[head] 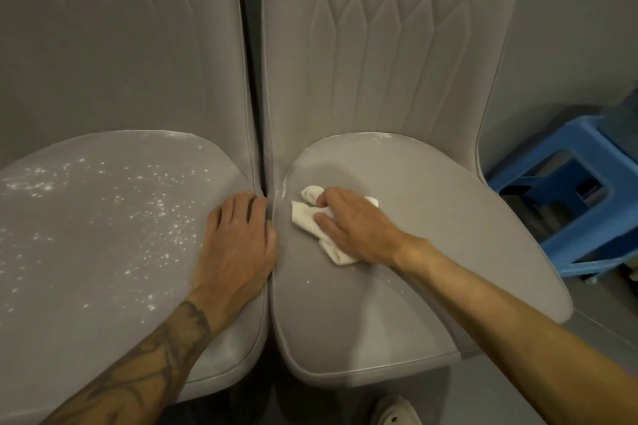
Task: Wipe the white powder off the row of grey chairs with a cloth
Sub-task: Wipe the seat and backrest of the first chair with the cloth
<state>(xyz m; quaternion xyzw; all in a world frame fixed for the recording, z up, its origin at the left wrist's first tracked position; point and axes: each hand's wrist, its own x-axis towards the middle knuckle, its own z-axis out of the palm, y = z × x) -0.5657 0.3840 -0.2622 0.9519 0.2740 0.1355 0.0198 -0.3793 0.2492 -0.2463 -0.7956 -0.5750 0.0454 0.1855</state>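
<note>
Right hand [348, 224] pressed flat on a crumpled white cloth [310, 214], on the right seat [431, 252], which looks mostly clean. Powder [145, 214] lies left, across the left seat [86, 269]. Left hand [238, 241] open, empty, flat on that seat's right edge (nearer the powder, clothless). Judged next: cloth travels left.

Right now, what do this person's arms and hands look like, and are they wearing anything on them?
Both arms are bare: no sleeves, gloves, watch or rings can be seen. The left forearm carries a large dark tattoo of curling lines that stops short of the wrist. The left hand has no markings on it. The right hand and the right forearm have no markings either.
</note>
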